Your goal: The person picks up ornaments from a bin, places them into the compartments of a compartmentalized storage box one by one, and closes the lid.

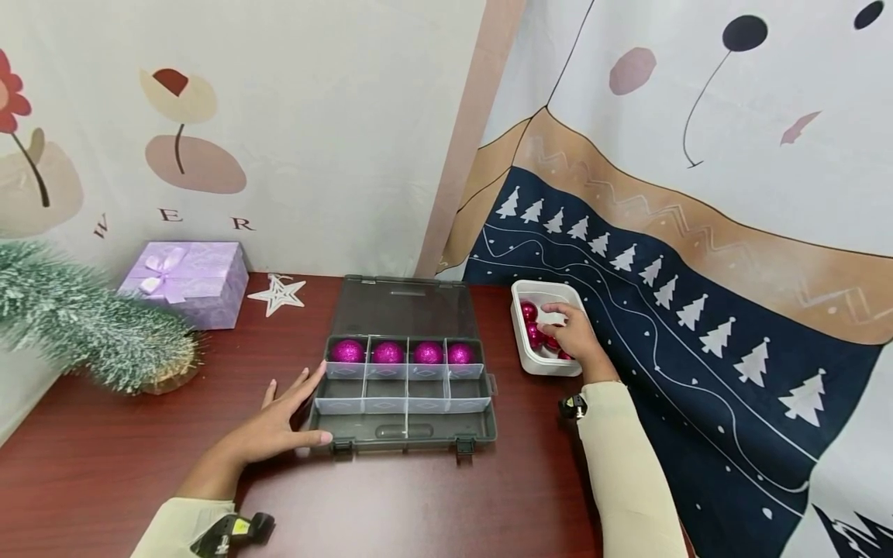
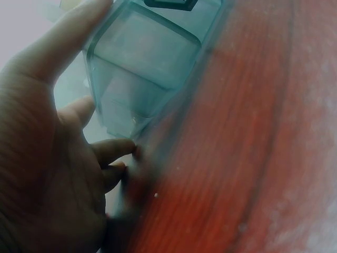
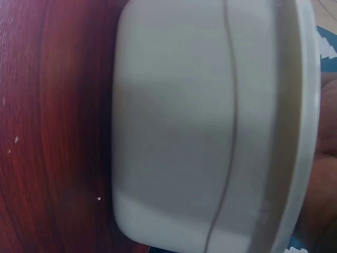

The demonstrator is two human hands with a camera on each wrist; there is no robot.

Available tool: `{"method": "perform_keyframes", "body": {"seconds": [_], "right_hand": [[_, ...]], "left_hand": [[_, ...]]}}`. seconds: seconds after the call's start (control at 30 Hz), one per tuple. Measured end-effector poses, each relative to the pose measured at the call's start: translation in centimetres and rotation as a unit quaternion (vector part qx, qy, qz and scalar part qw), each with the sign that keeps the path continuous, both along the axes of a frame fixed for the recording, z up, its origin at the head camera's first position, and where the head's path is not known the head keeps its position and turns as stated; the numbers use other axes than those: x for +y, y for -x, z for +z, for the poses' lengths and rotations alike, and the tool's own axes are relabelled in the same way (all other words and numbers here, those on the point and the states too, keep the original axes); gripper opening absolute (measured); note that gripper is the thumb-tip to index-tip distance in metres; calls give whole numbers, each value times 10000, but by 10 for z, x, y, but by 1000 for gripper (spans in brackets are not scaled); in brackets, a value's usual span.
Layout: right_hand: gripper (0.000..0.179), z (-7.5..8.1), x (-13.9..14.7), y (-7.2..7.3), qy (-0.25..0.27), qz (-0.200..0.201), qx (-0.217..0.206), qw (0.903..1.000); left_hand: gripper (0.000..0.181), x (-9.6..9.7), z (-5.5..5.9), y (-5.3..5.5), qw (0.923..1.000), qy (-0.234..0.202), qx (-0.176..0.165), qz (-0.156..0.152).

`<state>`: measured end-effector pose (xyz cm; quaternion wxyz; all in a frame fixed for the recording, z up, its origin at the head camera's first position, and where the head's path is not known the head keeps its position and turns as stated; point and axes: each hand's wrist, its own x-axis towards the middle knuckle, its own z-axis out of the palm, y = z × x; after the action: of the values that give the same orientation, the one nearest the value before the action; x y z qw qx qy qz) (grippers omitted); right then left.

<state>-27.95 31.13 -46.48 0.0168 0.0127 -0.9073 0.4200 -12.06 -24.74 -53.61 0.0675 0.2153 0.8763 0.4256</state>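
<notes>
Main risk is at the white tub (image 1: 522, 349), nr the counter's (image 1: 530, 480) far right corner, hard by the navy cloth (image 1: 645, 341). Shiny balls (image 1: 529, 311) lie inside it, bunched mostly along the side facing the organiser box (image 1: 407, 428). Right grip (image 1: 579, 338) reaches in over the rim, thumb & index part-spread w/ a gap btwn; can't tell if it has hold of a ball, b/c the other fingers are hidden. Slick round surfaces + a partial pinch = poss. slip: a ball could pop over the rim & roll twd the counter's right edge, poss. under the cloth, where it'd be hard to spot. Wrist crosses the rim too, so lifting low might catch & tip the tub; right wrist view shows only the tub's outer wall, no help on the pinch.

Left grip (image 1: 286, 422) is spread wide, holds nothing, fingertips & thumb at the box's left edge. If it pushes too hard, box may slide twd the right edge & jolt the four glittery balls (image 1: 388, 353), one per compartment in the far row. Dividers look low & thin, so a ball dropped from height could prob. bounce across into the wrong compartment or out onto the counter
</notes>
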Motion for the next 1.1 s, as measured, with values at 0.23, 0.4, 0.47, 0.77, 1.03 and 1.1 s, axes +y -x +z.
{"method": "perform_keyframes", "body": {"seconds": [0.23, 0.4, 0.47, 0.77, 1.03, 1.1], "right_hand": [[40, -4, 3, 7, -283, 206, -294, 9990], [44, -5, 5, 10, -155, 383, -510, 9978], [45, -5, 7, 11, -130, 415, -589, 9973], [52, -8, 9, 15, -502, 551, -784, 9941], [52, -8, 8, 17, -736, 611, -798, 9922], [52, -8, 8, 17, -731, 627, -824, 9919]], "left_hand": [[117, 0, 1, -1, 10000, 23, 25, 6], [117, 1, 1, -1, 10000, 24, 8, 24], [117, 1, 2, -2, 10000, 20, 4, 26], [118, 1, 3, -1, 10000, 7, -27, 4], [118, 1, 3, -1, 10000, 11, 3, 2], [118, 1, 3, -2, 10000, 21, 6, 3]]}}
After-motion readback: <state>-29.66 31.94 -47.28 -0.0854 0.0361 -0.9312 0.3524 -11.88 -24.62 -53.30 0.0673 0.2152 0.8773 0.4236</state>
